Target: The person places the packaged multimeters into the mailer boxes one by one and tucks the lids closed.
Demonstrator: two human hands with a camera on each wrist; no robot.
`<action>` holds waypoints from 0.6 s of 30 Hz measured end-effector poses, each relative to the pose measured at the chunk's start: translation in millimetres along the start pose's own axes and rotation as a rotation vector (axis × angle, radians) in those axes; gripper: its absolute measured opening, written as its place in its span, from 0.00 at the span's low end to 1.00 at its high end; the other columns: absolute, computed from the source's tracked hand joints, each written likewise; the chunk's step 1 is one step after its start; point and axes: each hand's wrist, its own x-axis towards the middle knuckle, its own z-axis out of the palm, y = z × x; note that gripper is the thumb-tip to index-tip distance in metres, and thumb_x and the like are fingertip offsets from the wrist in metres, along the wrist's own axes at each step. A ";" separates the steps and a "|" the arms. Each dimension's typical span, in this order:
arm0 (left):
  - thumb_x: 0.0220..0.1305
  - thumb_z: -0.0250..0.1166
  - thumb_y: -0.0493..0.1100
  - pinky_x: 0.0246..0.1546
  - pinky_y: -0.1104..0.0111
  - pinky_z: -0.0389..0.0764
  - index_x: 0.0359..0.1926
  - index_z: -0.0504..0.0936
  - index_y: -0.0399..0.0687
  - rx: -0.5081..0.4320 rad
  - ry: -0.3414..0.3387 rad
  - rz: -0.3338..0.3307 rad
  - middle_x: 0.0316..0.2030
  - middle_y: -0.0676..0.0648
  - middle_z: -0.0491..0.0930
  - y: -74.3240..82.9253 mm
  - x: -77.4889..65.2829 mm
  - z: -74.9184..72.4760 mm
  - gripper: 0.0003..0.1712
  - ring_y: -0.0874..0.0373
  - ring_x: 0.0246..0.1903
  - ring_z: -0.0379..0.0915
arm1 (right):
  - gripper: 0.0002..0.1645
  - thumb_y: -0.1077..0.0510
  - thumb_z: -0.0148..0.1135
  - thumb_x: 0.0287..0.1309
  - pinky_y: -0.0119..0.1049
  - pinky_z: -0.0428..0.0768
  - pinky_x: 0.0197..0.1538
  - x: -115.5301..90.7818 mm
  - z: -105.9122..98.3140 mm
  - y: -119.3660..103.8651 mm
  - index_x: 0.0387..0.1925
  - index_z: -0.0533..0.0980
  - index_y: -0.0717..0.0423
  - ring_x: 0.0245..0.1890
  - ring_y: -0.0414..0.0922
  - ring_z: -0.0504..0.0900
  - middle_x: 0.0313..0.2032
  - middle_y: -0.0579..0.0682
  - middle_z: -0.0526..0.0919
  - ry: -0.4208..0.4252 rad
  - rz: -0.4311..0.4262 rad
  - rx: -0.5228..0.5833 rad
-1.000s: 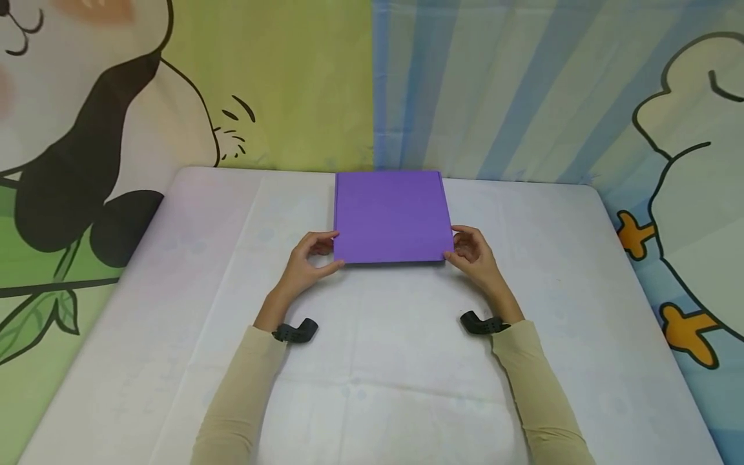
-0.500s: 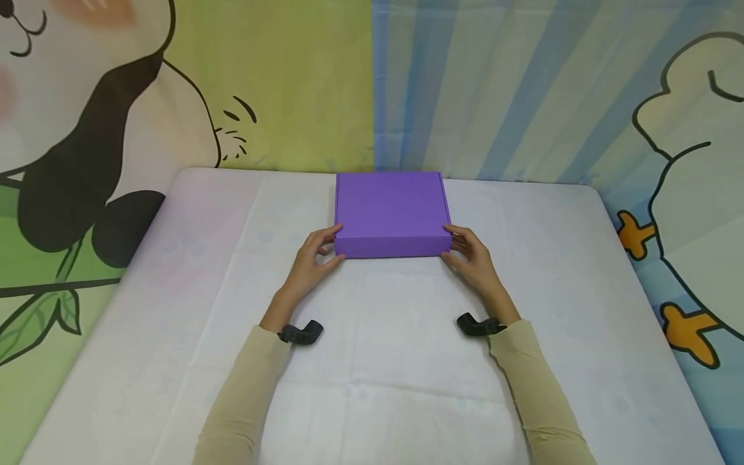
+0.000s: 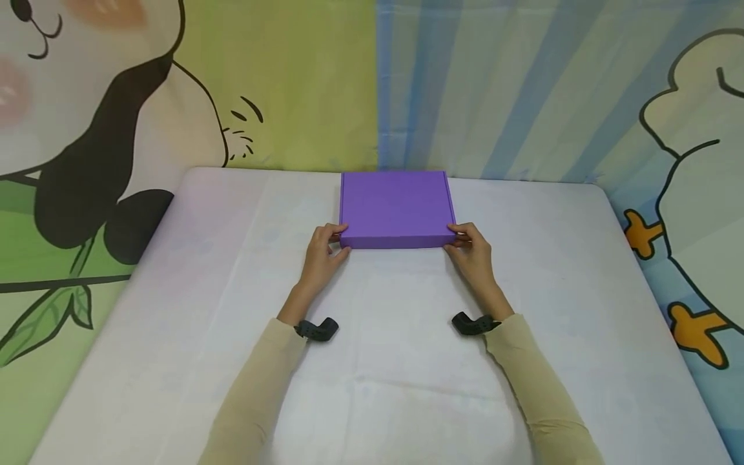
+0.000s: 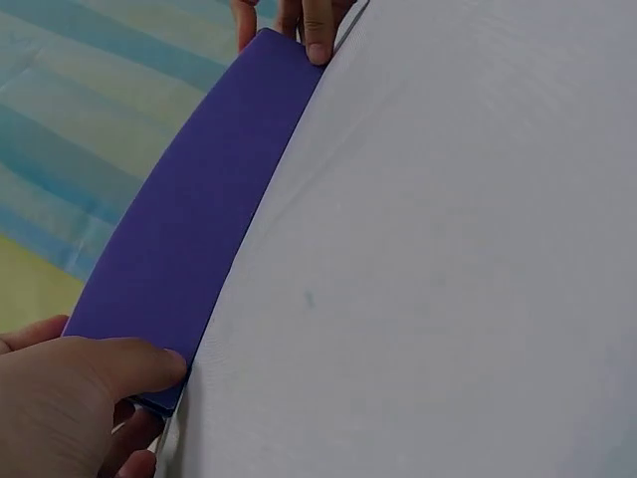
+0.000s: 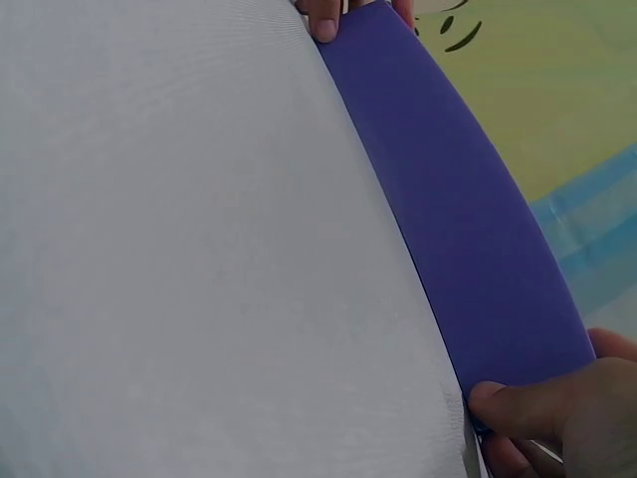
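Observation:
A flat purple box [image 3: 398,203] with its lid down lies at the far edge of the white table. My left hand [image 3: 322,258] holds the box's front left corner, the thumb on the front face and the fingers along the side. At the opposite front corner, my right hand [image 3: 473,258] grips in the same way. The left wrist view shows the left thumb [image 4: 149,366] pressed on the lower part of the front face [image 4: 199,219]. In the right wrist view the right thumb [image 5: 508,406] does likewise. The inside of the box is hidden.
A white cloth [image 3: 395,387] with faint creases covers the table. Behind it hangs a printed backdrop [image 3: 302,84] with cartoon animals and blue stripes, close to the far side of the box. Black wrist bands [image 3: 316,329] sit at both sleeves.
A second ago the box's front face was out of sight below the top; now it shows. The front edge has gone lower and farther back, with both hands following it.

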 end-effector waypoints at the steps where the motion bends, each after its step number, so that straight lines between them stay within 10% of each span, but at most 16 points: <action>1: 0.58 0.69 0.31 0.38 0.66 0.69 0.58 0.73 0.43 0.002 0.003 -0.006 0.47 0.37 0.70 0.8 1.5 0.4 0.27 0.44 0.47 0.75 | 0.23 0.83 0.65 0.45 0.50 0.81 0.44 1.2 0.6 0.3 0.46 0.73 0.78 0.38 0.64 0.80 0.47 0.71 0.80 0.003 0.004 0.002; 11: 0.60 0.67 0.33 0.47 0.60 0.74 0.61 0.68 0.42 0.052 -0.049 -0.055 0.52 0.38 0.68 -3.1 20.0 -3.7 0.29 0.46 0.51 0.72 | 0.25 0.80 0.64 0.50 0.55 0.79 0.48 18.4 5.8 18.3 0.52 0.71 0.77 0.43 0.66 0.79 0.49 0.73 0.77 -0.087 -0.005 0.038; 18: 0.64 0.62 0.63 0.62 0.47 0.66 0.65 0.66 0.51 0.137 -0.180 -0.137 0.67 0.41 0.57 13.1 42.1 -25.5 0.36 0.42 0.65 0.60 | 0.32 0.55 0.63 0.65 0.61 0.60 0.68 29.9 -8.4 36.9 0.68 0.66 0.56 0.71 0.59 0.57 0.70 0.62 0.61 -0.313 0.141 -0.064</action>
